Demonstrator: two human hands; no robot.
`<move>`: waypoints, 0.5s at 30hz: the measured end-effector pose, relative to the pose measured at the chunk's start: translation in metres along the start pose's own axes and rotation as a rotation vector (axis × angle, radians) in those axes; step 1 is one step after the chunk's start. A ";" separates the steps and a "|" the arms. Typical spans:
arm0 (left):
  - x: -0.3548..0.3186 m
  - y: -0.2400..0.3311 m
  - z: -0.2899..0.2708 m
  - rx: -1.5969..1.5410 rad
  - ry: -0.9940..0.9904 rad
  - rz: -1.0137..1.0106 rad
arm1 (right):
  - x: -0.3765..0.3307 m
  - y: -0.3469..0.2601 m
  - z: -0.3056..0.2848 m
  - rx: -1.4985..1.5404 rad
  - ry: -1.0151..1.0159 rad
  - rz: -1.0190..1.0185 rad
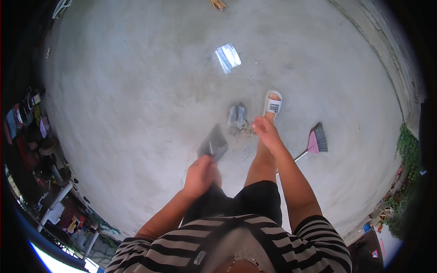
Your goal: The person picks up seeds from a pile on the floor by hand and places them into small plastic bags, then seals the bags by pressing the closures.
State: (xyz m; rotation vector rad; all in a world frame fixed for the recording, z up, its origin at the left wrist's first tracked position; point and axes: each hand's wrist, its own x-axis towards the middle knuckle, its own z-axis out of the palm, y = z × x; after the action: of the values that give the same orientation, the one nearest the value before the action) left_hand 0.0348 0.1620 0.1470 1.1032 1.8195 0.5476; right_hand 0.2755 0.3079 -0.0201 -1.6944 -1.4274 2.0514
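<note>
My left hand [199,175] is closed around the near end of a dark grey, partly see-through sheet-like thing [214,142], perhaps a plastic bag. Motion blurs it. In front of my right shin, my right hand [267,132] hangs in the air with its fingers curled together. Whatever it may hold is hidden or too small to see. Just beyond that hand, clear plastic pieces [236,117] lie on the floor beside dark crumbs of dirt [247,132]. A broom [314,142] with a pink head and dark bristles lies to the right; my right forearm covers part of its handle.
Farther out on the concrete floor [150,77] lies a shiny clear plastic sheet [228,58]. Wooden sticks [218,4] show at the far edge. My right foot wears a white slipper [273,103]. Clutter [50,148] lines the left, and green plants [408,150] grow at the right.
</note>
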 end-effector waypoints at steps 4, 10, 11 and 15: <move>0.008 -0.056 0.041 0.082 0.233 -0.195 | 0.181 0.048 -0.006 -0.454 0.057 -0.062; -0.026 -0.127 0.117 -0.068 0.351 -0.553 | 0.406 0.047 0.062 -0.914 0.282 -0.169; -0.031 -0.127 0.124 -0.087 0.306 -0.627 | 0.428 0.037 0.074 -0.900 0.291 -0.116; -0.033 -0.130 0.151 -0.181 0.277 -0.713 | 0.473 0.050 0.103 -0.986 0.394 0.027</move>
State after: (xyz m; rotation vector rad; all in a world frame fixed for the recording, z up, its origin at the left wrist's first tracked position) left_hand 0.1127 0.0561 -0.0069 0.2159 2.1848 0.4286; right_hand 0.0411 0.5107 -0.3952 -2.2150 -2.4272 0.8872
